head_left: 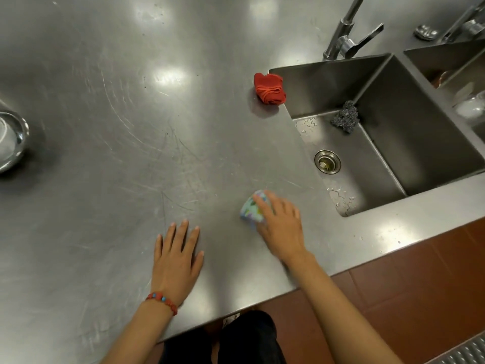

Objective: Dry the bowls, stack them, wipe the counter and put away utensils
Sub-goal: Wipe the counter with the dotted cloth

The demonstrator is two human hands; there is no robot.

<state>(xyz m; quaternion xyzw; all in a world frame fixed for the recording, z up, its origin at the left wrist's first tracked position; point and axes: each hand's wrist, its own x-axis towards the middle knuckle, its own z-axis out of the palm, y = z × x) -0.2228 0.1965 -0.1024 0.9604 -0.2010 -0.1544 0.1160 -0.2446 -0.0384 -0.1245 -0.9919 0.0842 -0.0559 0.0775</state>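
At the far 9 o'clock edge of the steel counter point(131, 127) a metal bowl point(11, 140) sits half out of view, well apart from both hands. Moving right, the left hand point(177, 261) lies flat on the counter at about 6 o'clock, fingers straight and spread, holding nothing; it looks to be bracing. Just to its right, toward 5 o'clock, the right hand point(282, 227) presses down on a light blue patterned cloth point(253, 207), fingers over its top; motion blur hides how tightly they curl, but the cloth is plainly under that hand. The cloth sticks out from the fingertips toward 11 o'clock, so the unwiped span of counter lies ahead and to the left of it, while the sink point(393, 143) opens at 2 o'clock, near the hand. A folded red cloth point(269, 88) rests at the sink's corner at 1 o'clock, and a steel scourer point(345, 116) sits inside the basin. The step in hand seems to be wiping; the right hand is the nearer one for sweeping on.
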